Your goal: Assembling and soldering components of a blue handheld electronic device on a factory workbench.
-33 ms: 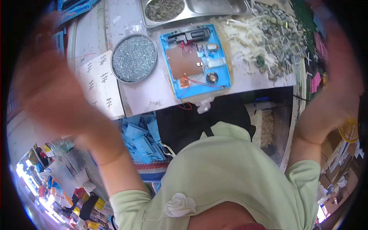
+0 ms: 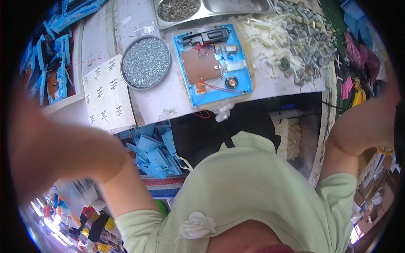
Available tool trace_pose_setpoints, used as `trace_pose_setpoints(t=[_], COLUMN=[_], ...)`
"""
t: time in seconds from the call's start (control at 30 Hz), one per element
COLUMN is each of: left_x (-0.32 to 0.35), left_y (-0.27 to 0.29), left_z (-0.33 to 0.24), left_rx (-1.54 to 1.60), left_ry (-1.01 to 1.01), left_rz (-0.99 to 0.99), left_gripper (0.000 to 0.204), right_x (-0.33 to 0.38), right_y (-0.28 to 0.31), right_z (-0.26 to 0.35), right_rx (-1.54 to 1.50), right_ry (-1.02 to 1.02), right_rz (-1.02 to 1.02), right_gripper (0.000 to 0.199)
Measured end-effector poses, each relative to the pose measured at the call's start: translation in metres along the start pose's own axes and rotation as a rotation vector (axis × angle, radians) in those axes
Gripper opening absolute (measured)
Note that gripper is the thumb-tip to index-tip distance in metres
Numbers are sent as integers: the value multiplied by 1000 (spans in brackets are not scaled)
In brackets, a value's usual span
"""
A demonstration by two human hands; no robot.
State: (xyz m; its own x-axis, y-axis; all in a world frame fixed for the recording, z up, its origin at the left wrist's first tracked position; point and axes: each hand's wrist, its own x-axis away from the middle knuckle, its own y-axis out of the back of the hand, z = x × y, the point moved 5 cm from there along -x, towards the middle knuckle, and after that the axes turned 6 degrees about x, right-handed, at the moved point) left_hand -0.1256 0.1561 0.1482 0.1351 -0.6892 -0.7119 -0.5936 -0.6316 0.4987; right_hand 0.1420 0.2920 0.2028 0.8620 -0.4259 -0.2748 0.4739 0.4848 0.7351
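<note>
Blue casing (image 2: 219,97) lies open on the white table (image 2: 160,103), a brown circuit board (image 2: 200,67) inside it. Both hands are raised well apart, clear of the casing: the left hand (image 2: 46,152) blurred at the left side, the right hand (image 2: 368,122) at the right; I cannot tell whether either grips anything. A round dish (image 2: 144,89) of small metal pieces (image 2: 145,62) stands left of the casing; white parts (image 2: 263,40) lie heaped right.

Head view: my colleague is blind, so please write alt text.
An open blue casing with a brown board lies on a table, between a dish of metal pieces and a heap of pale and grey parts. The person's blurred left hand and right hand are spread wide.
</note>
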Motion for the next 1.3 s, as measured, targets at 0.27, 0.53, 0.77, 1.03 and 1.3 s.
trace_pose_setpoints(t=[0.27,0.53,0.77,1.03,1.3], left_x=[-4,0,10,16,18], left_y=[47,39,54,82,114], left_z=[20,42,41,19,-40], left_rx=[-350,-423,-397,-334,-169], left_ry=[226,370,416,386,258], left_rz=[476,553,494,342,76], left_gripper=[30,29,29,29,29], right_x=[-15,-2,6,7,14], right_y=[12,-18,-28,-37,-44], right_z=[48,-9,-29,-31,-27], right_rx=[118,22,-16,-40,-48], right_ry=[292,95,-7,-61,-96], right_rz=[129,82,17,-43,-104], right_gripper=[25,25,26,26,26])
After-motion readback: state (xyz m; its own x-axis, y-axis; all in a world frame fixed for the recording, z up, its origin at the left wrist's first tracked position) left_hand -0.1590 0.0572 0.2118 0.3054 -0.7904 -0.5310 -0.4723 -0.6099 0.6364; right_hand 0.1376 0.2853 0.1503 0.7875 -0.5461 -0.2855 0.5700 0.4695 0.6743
